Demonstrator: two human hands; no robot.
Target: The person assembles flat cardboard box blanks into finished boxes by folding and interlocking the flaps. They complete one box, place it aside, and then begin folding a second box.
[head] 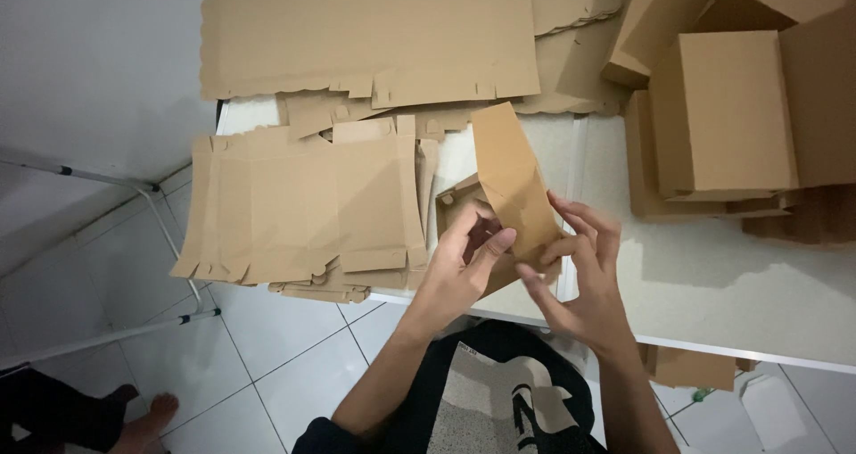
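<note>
We saw flat cardboard blanks overhanging the table's left edge. At its near edge, the left hand and right hand both gripped a half-folded cardboard box. Finished boxes were stacked far right.

A small brown box, half folded with its long lid flap upright, sits at the table's near edge, gripped between both hands. Left of it a stack of flat brown blanks, die-cut with tabs and creases, overhangs the table edge. Behind that lies a large sheet of brown cardboard with a scalloped edge. At right, several finished boxes, plain brown and rectangular, are piled together, closed, one resting on flatter pieces. No labels, signs or screens show.
</note>
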